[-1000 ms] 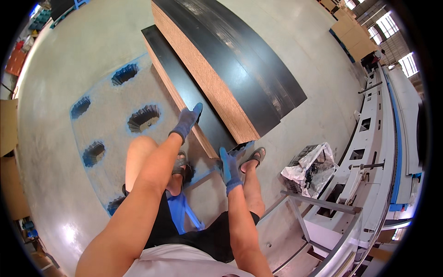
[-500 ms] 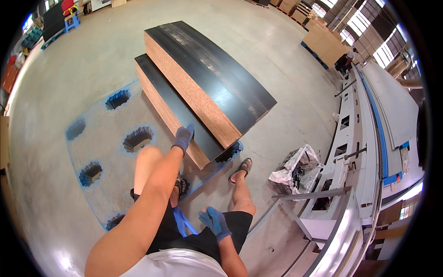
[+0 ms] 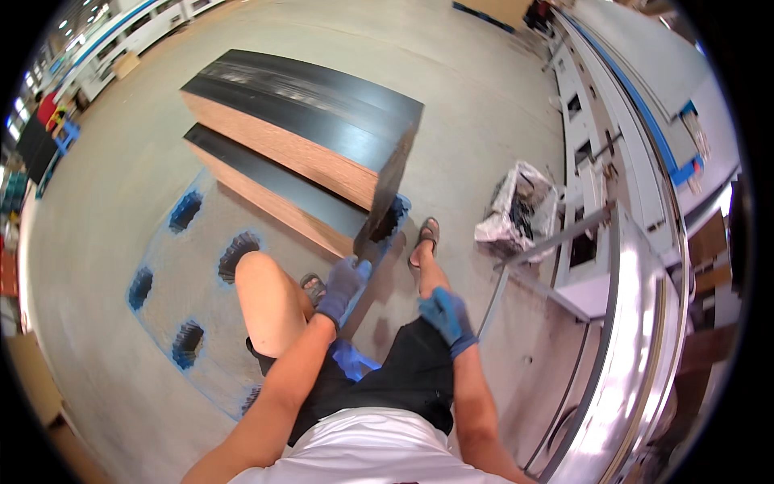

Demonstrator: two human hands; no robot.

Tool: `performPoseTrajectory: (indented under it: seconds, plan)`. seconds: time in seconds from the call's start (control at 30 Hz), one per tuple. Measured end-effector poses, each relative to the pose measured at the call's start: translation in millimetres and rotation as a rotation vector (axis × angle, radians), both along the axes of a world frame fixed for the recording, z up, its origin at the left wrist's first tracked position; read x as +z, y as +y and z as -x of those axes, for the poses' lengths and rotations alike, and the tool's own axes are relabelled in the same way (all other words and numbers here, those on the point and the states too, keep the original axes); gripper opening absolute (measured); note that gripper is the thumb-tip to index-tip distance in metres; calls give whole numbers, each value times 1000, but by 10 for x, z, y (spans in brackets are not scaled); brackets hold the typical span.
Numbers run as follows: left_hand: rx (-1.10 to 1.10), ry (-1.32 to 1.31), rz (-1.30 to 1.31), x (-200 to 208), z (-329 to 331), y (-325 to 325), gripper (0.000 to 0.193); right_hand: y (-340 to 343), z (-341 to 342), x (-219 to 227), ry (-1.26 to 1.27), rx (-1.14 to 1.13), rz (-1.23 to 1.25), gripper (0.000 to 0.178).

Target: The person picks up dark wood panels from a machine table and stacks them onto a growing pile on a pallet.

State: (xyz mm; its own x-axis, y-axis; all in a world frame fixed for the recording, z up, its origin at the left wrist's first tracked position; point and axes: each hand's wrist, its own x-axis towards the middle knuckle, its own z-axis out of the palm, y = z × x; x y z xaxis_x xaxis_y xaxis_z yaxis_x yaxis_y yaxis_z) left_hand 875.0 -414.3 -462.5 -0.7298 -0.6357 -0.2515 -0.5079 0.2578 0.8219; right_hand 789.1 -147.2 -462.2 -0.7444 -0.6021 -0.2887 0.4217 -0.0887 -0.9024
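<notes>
Black-faced boards with brown particleboard edges are piled in a tall stack (image 3: 322, 101) beside a lower stack (image 3: 270, 173). Both rest on a blue-edged pallet with dark ribbed hollows (image 3: 187, 345). My left hand (image 3: 342, 292), in a dark blue glove, is just below the near corner of the lower stack, its fingers loosely bent. Whether it touches that corner I cannot make out. Over my right thigh, by the knee, my right hand (image 3: 448, 321) wears a blue-faced glove. Its fingers are loosely bent, and nothing shows in them.
On the right stands a crate lined with a whitish plastic bag (image 3: 516, 218), holding dark scraps. Behind it runs a long white machine (image 3: 592, 161), with a grey metal frame (image 3: 556, 242) nearer me. A blue stool (image 3: 67, 137) is far left.
My left hand has come off the lower stack's top edge and moved toward me, to its near corner. My right hand has risen and moved right. The view has turned right.
</notes>
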Motion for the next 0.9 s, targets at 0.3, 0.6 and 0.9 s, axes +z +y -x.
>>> performPoseTrajectory:
  seconds: [0.3,0.6,0.9]
  plan:
    - [-700,-374,9,-244,-249,1118,55,997,1511,2113,553,-436,-444,26]
    - [-598,-87,61,-722,-256,641,33,1800,1738,2537,1498,-316,-1218,25]
    - [-637,-237,14,-1167,-333,553,32,2034,1024,2573,1535,-415,-1123,10]
